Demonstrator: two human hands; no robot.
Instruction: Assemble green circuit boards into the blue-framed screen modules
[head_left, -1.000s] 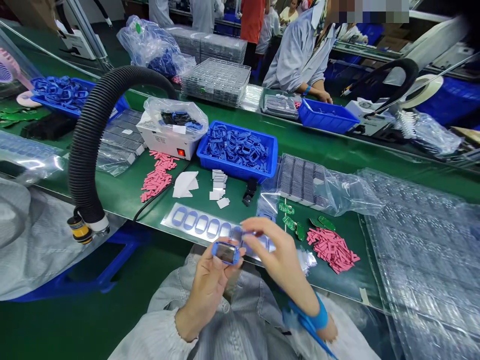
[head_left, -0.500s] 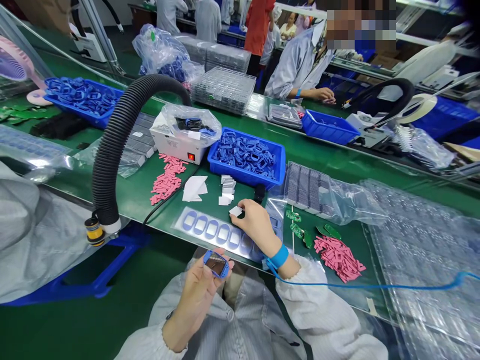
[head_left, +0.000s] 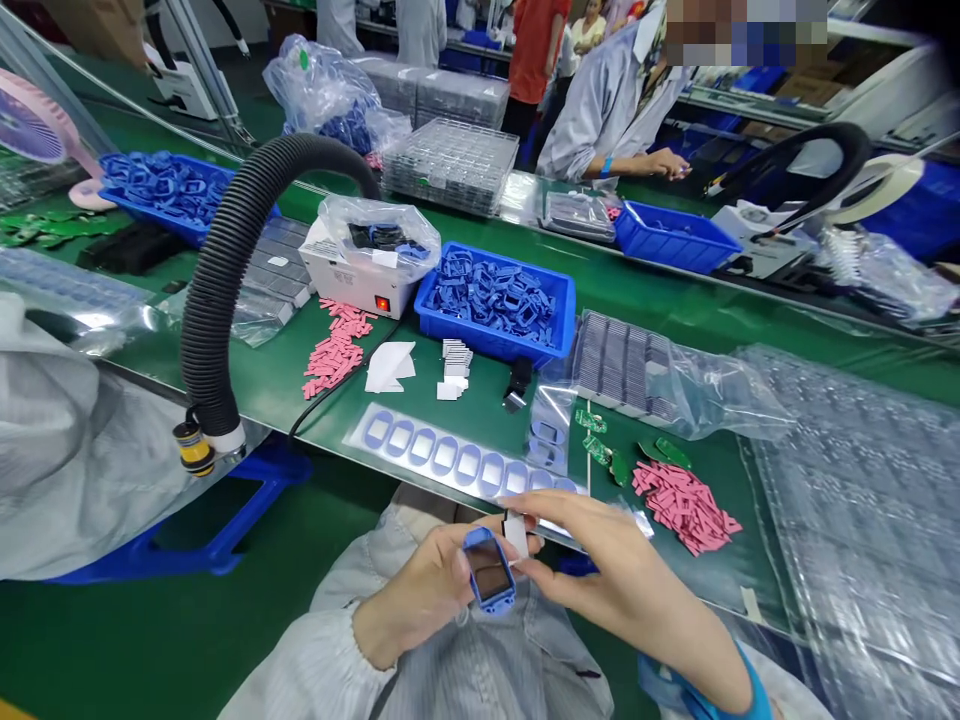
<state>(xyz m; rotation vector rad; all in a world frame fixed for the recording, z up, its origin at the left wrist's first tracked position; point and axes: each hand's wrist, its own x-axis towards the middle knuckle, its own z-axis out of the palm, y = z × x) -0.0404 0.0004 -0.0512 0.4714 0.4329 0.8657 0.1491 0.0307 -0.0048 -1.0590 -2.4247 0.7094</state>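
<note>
Blue-framed watch body [head_left: 489, 590] sits in your left hand [head_left: 420, 590], just off the near edge of the green assembly belt [head_left: 480, 395], with its dark glass face turned up toward you. Your left fingers [head_left: 457, 565] curl closed around its side, cradling it rather than clamping it. Your right hand [head_left: 607, 560] comes in beside it, with thumb and forefinger pressed together on a small white paper tab [head_left: 515, 533]. The tab is touching or almost touching the top of the frame; this view doesn't settle which. The body looks light and stiff, but the glass is likely slick and easily smudged, so take hold of it by the blue rim and keep your fingers off the face. The tab looks thin and flimsy, so it's best held by one edge. Just beyond your hands lies a clear liner of blue oval gaskets [head_left: 457, 462].
</note>
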